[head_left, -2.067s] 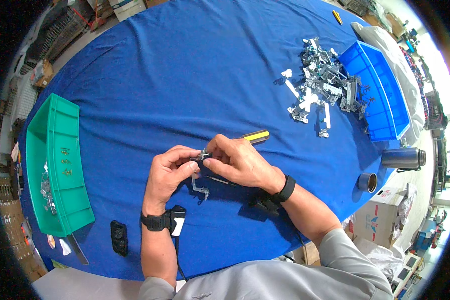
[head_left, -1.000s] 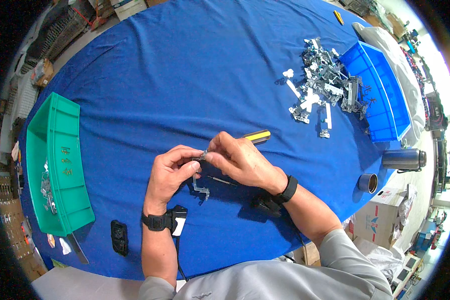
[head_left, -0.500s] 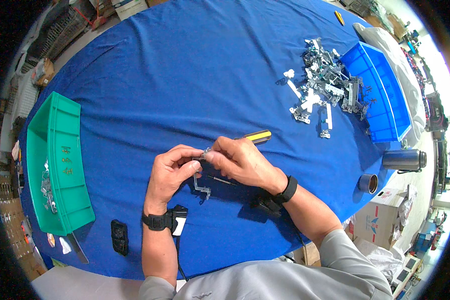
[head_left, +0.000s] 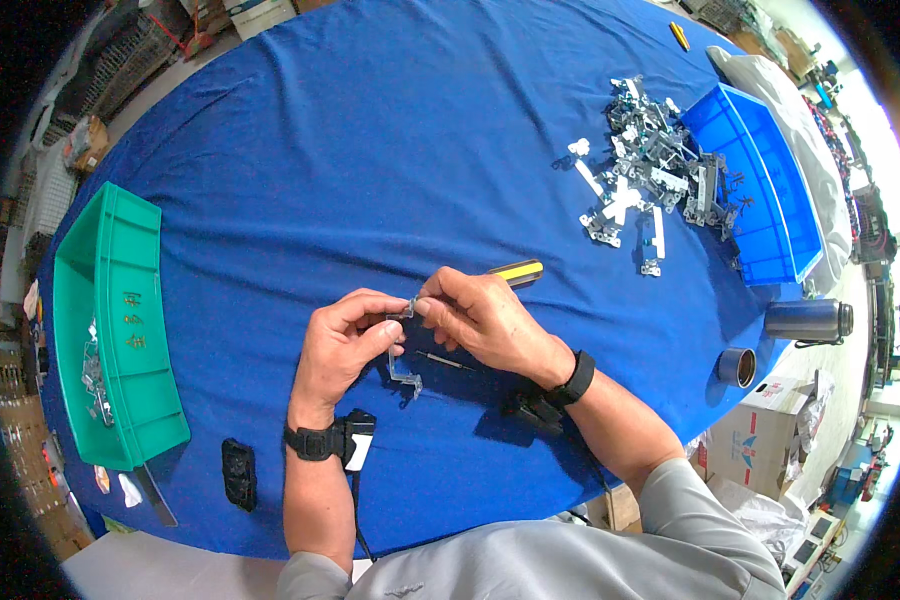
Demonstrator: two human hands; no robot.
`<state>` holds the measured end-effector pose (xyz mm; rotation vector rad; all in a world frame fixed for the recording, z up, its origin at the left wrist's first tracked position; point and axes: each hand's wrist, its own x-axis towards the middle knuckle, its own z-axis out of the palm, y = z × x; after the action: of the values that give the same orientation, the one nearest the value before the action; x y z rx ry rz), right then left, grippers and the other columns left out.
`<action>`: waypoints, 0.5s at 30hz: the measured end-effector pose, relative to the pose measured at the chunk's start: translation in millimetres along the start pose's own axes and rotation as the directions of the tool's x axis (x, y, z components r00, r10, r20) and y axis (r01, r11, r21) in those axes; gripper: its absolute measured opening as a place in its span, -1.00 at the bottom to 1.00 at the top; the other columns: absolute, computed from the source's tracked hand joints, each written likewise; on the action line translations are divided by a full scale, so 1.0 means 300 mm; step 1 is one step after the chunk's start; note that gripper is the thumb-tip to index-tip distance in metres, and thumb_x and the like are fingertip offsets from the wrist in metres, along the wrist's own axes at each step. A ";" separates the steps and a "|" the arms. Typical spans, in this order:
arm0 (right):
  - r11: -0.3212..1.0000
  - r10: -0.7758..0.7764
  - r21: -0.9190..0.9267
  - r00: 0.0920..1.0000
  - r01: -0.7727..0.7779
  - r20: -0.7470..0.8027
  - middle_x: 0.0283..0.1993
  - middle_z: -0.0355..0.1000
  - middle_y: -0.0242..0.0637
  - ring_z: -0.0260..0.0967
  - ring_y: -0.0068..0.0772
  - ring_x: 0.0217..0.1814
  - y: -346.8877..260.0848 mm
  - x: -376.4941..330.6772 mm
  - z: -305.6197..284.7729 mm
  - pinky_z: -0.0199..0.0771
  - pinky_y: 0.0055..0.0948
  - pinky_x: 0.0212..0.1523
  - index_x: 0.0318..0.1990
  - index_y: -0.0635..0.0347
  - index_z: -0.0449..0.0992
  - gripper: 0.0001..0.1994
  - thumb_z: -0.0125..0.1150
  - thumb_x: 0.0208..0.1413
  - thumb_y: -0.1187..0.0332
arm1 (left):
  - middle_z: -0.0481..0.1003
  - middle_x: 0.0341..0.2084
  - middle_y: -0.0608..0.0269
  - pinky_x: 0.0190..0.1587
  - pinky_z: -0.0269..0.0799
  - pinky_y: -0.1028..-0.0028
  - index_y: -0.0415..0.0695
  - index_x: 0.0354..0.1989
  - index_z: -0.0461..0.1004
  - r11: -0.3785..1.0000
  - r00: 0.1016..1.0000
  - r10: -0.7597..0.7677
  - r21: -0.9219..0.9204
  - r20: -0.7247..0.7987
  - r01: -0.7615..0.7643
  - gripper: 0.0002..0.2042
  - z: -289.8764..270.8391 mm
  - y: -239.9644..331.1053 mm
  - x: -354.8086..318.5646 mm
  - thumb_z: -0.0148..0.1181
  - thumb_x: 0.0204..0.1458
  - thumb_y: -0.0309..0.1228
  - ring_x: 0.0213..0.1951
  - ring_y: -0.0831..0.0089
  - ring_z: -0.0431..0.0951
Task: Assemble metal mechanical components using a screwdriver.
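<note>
Head view, clock face centred on frame. Metal bracket (head_left: 404,379) is held off-centre toward 7 o'clock, above blue cloth (head_left: 370,150). It is pinched between thumb and fingers of left hand (head_left: 345,345), which reaches in from 8. Upper end is gripped at the fingertips of right hand (head_left: 485,318), at 4, close in. Hands nearly meet there; whether a separate small part is held between them cannot be told. Lower, stepped end of bracket is left hanging free.

Thin metal rod (head_left: 445,360) is seen at 6, just beside the bracket. Yellow-and-black handle (head_left: 518,272) is partly covered by right hand, at its 1 o'clock. Heap of metal parts (head_left: 650,150) is piled at 2, against blue bin (head_left: 765,200). Green bin (head_left: 135,400) is placed at 9, with some metal parts inside. Black object (head_left: 238,475) is laid at 8. Flask (head_left: 805,319) is laid on its side at 3, round cup (head_left: 737,367) nearby. Black bands are worn on both wrists.
</note>
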<state>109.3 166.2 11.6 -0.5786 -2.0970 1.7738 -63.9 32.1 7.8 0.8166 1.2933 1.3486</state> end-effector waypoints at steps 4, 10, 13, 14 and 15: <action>0.972 -0.227 -0.067 0.973 0.224 -0.046 -0.45 0.42 -0.10 0.45 -0.12 -0.42 0.019 0.007 0.008 0.39 -0.26 -0.41 -0.29 0.30 0.41 -0.95 0.15 0.15 0.53 | 0.51 -0.19 0.22 -0.23 0.61 0.50 -0.33 -0.06 0.54 1.000 1.000 -0.008 0.003 -0.005 0.008 -0.79 -0.001 -0.003 0.000 0.20 0.12 -0.62 -0.26 0.51 0.58; 0.871 -0.448 -0.242 0.893 0.427 -0.036 -0.44 0.40 -0.10 0.41 -0.02 -0.41 0.024 0.018 0.009 0.39 -0.24 -0.39 -0.33 0.28 0.38 -0.91 0.19 0.13 0.51 | 0.54 -0.27 0.28 -0.25 0.55 0.55 -0.30 -0.10 0.56 0.999 0.999 0.003 0.032 -0.042 -0.002 -0.82 0.016 0.003 0.001 0.21 0.13 -0.58 -0.31 0.57 0.57; 0.961 -0.246 -0.147 0.968 0.236 -0.054 -0.47 0.40 -0.12 0.40 -0.06 -0.48 -0.027 0.002 0.008 0.37 -0.23 -0.44 -0.35 0.28 0.37 -0.86 0.19 0.19 0.45 | 0.56 -0.33 0.31 -0.27 0.49 0.58 -0.29 -0.13 0.56 0.999 0.999 -0.024 0.040 -0.037 0.026 -0.85 0.011 -0.001 -0.001 0.20 0.14 -0.57 -0.34 0.61 0.54; 0.987 -0.133 -0.097 0.990 0.128 -0.051 -0.49 0.41 -0.13 0.41 -0.08 -0.50 -0.043 -0.003 0.008 0.37 -0.22 -0.47 -0.35 0.29 0.37 -0.84 0.19 0.21 0.43 | 0.56 -0.35 0.32 -0.28 0.47 0.59 -0.28 -0.15 0.56 0.999 0.999 -0.036 0.040 -0.028 0.037 -0.86 0.008 -0.003 -0.003 0.20 0.15 -0.56 -0.35 0.63 0.53; 0.988 -0.116 -0.109 0.993 0.113 -0.024 -0.50 0.41 -0.16 0.41 -0.15 -0.52 -0.037 -0.003 0.009 0.37 -0.23 -0.48 -0.34 0.29 0.38 -0.84 0.18 0.23 0.41 | 0.56 -0.35 0.32 -0.28 0.47 0.59 -0.28 -0.15 0.56 0.998 0.999 -0.036 0.043 -0.030 0.038 -0.87 0.008 -0.001 -0.003 0.20 0.15 -0.56 -0.35 0.63 0.53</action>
<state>107.8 162.0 22.1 -0.4996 -2.1699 1.5879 -61.3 31.8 8.0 0.8016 1.3584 1.3113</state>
